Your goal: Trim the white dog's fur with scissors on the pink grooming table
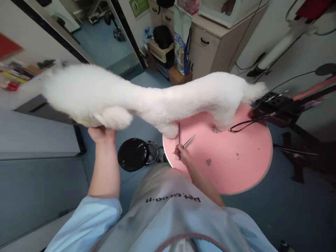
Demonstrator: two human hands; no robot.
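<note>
White fluffy-coated dog standing at far side of round pink counter, head and neck out past the left rim. Coat close and smooth along back, fuller and rounded on head and ear, wispy at tail. Left hand up under the head, touching fur; fingers hidden, can't tell how far closed. Right hand closed around long purple-spined, thin-toothed comb plus slim pointed silver tool, near front leg.

Light: soft, diffuse | white fluffy-coated dog: bright, back's detail washed out | blue smooth floor, lower right: dim | edges: stretched, blurry
</note>
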